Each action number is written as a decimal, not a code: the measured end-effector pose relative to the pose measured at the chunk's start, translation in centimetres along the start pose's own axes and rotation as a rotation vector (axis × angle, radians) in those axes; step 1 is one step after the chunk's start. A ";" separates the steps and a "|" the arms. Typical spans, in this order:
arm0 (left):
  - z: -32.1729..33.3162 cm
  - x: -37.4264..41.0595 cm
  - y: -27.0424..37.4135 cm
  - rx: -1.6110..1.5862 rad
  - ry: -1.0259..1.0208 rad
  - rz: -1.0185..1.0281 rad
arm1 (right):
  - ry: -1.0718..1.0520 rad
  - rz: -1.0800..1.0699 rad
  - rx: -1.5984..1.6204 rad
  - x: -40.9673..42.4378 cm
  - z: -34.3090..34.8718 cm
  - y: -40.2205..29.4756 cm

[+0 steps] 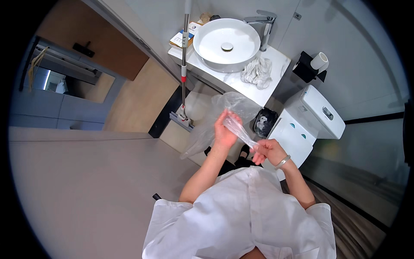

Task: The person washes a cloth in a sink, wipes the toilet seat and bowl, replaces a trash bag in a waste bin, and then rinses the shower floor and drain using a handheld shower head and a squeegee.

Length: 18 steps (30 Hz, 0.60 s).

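A large clear plastic bag (202, 129) hangs in front of my body, over the floor and beside the washbasin counter. My left hand (227, 129) holds part of it, palm turned up, with the film gathered across the palm and fingers. A twisted end of the bag stretches down to the right into my right hand (266, 151), whose fingers pinch it; a bangle is on that wrist. Behind the bag stands the white counter (231, 79) with a round white basin (227, 40) and a crumpled whitish cloth (257, 73).
A flat mop (183, 81) stands upright left of the counter. A small lined waste bin (265, 122) sits between the counter and the closed toilet (291, 136). A black paper holder (305, 68) is on the wall. A pale door or panel (90, 168) lies at the left.
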<state>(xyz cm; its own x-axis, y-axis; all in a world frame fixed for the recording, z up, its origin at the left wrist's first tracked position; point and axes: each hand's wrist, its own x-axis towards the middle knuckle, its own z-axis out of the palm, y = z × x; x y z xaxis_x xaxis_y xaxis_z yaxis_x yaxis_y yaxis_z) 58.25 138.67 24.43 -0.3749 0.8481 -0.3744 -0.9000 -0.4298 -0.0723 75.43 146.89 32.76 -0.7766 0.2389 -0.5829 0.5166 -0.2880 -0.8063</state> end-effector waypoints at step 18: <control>3.8 -1.9 -3.1 1.570 -0.010 0.514 | 0.016 -0.085 0.825 5.0 0.1 2.3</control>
<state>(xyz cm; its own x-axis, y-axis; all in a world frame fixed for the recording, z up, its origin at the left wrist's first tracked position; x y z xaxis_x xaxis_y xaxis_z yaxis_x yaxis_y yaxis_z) 60.93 139.55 28.92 -0.6818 0.7294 -0.0560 -0.0183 0.0595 0.9981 72.70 147.36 27.96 -0.7925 0.3024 -0.5296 0.0207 -0.8545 -0.5190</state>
